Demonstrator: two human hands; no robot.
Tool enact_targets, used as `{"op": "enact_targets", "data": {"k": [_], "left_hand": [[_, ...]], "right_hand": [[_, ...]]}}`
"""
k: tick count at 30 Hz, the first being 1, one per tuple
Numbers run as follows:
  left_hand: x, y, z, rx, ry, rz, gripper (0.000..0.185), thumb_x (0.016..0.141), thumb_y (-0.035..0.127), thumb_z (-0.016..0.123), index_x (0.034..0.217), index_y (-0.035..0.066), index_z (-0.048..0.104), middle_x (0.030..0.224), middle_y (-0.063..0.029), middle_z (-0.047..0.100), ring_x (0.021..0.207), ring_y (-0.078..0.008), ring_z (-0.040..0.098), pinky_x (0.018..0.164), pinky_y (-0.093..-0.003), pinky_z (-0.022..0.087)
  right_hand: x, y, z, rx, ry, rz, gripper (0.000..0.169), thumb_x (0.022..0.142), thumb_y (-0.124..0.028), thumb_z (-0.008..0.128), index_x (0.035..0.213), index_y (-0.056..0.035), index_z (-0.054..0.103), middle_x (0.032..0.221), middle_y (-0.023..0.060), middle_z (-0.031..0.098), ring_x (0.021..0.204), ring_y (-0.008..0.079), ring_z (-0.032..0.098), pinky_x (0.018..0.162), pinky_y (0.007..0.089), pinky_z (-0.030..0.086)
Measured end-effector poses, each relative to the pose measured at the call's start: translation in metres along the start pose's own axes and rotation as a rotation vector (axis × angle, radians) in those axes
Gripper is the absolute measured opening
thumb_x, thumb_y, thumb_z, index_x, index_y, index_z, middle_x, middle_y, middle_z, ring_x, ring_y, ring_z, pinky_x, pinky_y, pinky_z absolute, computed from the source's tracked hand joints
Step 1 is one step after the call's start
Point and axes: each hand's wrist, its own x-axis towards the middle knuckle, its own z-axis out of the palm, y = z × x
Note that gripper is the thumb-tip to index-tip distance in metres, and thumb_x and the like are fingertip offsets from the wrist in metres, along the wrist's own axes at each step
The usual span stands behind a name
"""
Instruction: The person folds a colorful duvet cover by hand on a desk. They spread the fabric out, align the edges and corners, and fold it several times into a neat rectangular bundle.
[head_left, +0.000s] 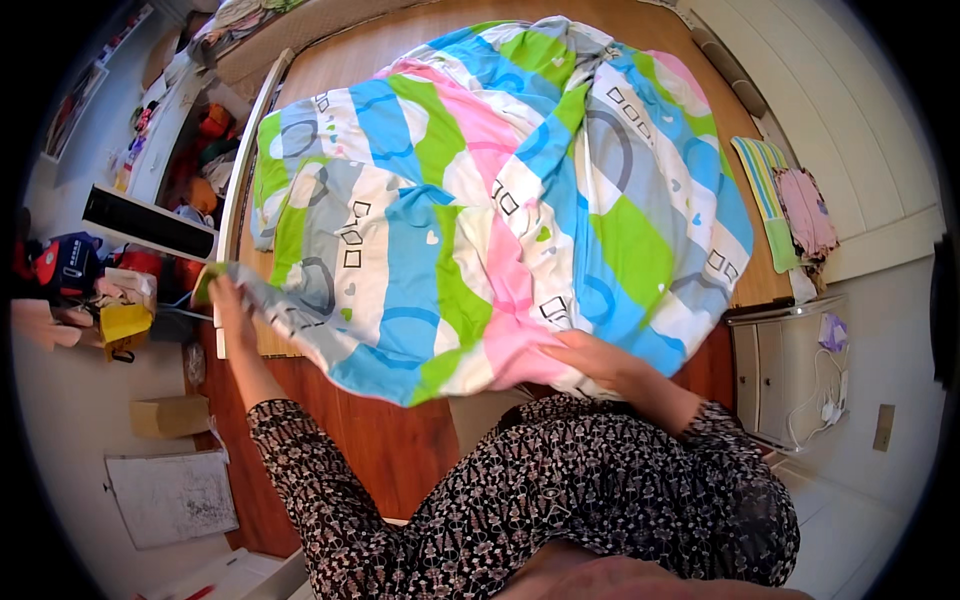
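Observation:
A large patterned cloth, seemingly a duvet cover (525, 210), lies rumpled across the bed (330, 67), with bands of blue, green, pink, grey and white. At the far left, my left hand (232, 300) is raised, gripping a corner of the cloth and holding its near edge out past the bed. My right hand (592, 360) holds the near edge at a pink and white part, close to my body. The cloth droops between my two hands. Gathered folds run from its far middle towards me.
Right of the bed stands a bedside cabinet (765, 375) with cables. Folded clothes (806, 217) and a striped cloth (765, 195) lie at the bed's right edge. Bags, a yellow bag (126, 322) among them, crowd the left side, near a cardboard box (170, 417) and a whiteboard (172, 499).

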Motion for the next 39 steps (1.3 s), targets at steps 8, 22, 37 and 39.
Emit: {"op": "enact_targets", "data": {"k": [8, 22, 37, 39], "left_hand": [[-0.294, 0.03, 0.237, 0.381, -1.194, 0.449, 0.087, 0.068, 0.02, 0.08, 0.139, 0.0, 0.033, 0.136, -0.0174, 0.043, 0.123, -0.0267, 0.044, 0.101, -0.0382, 0.036], [-0.313, 0.049, 0.19, -0.096, -0.992, 0.036, 0.022, 0.08, 0.001, 0.061, 0.101, -0.005, 0.064, 0.102, -0.0124, 0.069, 0.092, -0.0152, 0.065, 0.079, -0.0253, 0.049], [-0.288, 0.085, 0.151, 0.016, -0.792, 0.187, 0.027, 0.081, 0.02, 0.068, 0.1, 0.002, 0.065, 0.094, -0.004, 0.066, 0.085, -0.0126, 0.06, 0.079, -0.0288, 0.049], [-0.275, 0.082, 0.19, -0.05, -0.781, 0.137, 0.027, 0.083, 0.022, 0.067, 0.101, 0.002, 0.065, 0.095, -0.0032, 0.065, 0.086, -0.0118, 0.06, 0.08, -0.0281, 0.048]], "right_hand": [[0.027, -0.003, 0.009, 0.286, 0.006, -0.201, 0.035, 0.094, -0.02, 0.054, 0.121, 0.003, 0.054, 0.108, 0.0052, 0.059, 0.095, 0.0096, 0.055, 0.08, 0.0245, 0.046], [-0.02, 0.106, -0.071, -1.331, 0.788, -0.264, 0.088, 0.064, -0.014, 0.076, 0.14, -0.01, 0.032, 0.137, 0.0202, 0.036, 0.128, 0.0377, 0.033, 0.102, 0.0491, 0.028], [0.054, 0.093, -0.303, -0.863, 1.122, -0.172, 0.032, 0.079, -0.01, 0.061, 0.111, -0.0127, 0.061, 0.109, 0.013, 0.062, 0.108, 0.0332, 0.055, 0.095, 0.0391, 0.041], [-0.02, 0.078, -0.391, -0.919, 1.3, -0.574, 0.03, 0.083, -0.012, 0.059, 0.113, -0.0068, 0.059, 0.102, 0.0138, 0.064, 0.099, 0.0261, 0.059, 0.09, 0.0364, 0.045]]}}
